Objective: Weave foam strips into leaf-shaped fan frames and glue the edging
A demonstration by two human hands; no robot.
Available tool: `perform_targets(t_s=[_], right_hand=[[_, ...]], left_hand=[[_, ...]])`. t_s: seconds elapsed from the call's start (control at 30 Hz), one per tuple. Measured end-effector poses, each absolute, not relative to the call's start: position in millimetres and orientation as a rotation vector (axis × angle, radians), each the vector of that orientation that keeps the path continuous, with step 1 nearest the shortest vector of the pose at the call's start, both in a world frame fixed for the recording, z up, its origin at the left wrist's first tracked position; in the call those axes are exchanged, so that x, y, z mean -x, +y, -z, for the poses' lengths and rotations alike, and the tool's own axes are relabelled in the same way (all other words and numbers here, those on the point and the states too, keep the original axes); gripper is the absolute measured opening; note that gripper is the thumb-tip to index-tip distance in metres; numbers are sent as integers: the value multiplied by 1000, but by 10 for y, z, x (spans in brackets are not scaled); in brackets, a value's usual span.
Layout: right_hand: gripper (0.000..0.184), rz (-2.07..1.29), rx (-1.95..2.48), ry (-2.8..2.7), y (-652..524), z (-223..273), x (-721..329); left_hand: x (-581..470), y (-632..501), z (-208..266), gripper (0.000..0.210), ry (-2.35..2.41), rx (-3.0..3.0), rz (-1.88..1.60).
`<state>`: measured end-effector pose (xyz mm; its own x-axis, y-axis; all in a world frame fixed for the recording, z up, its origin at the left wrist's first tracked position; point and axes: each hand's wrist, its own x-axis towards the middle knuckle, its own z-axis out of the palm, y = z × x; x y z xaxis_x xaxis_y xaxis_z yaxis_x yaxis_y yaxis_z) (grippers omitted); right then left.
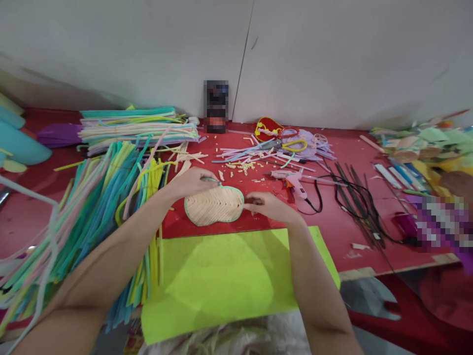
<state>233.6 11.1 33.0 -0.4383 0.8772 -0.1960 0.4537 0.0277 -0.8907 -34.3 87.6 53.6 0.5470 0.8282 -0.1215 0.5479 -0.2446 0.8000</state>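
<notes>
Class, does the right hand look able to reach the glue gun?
Probably yes: nothing visible stands between the right hand, at the edge of the woven piece, and the pink glue gun.

A pale grey wall (148, 44) stands directly behind the table (325, 241), rising from its far edge past the top of the view. Above the middle of the table, a thin dark seam (244, 54) climbs the wall at a slight slant, with a short dark scuff (254, 43) just right of it. The table has a red top, its near edge worn pale toward the right. Below that edge sits red furniture (388, 336), its kind unclear. Soft light leaves faint shadows on the wall above the table's left end.
</notes>
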Motion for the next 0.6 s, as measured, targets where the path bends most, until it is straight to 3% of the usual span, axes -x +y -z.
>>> perform_targets(t_s=[0.1, 0.27, 0.33, 0.6], right_hand=[[28, -1414, 1320, -2023, 94, -388, -2388], [26, -1127, 1285, -1671, 139, -459, -2338], [24, -983, 1239, -1417, 183, -487, -2230], [23, -985, 938, -810, 290, -441, -1450]], left_hand=[[369, 900, -562, 38, 1040, -1731, -556], [438, 967, -642, 43, 1099, -1262, -1502], [449, 981, -654, 43, 1087, -1125, -1704], [142, 751, -649, 54, 839, -1178, -1364]])
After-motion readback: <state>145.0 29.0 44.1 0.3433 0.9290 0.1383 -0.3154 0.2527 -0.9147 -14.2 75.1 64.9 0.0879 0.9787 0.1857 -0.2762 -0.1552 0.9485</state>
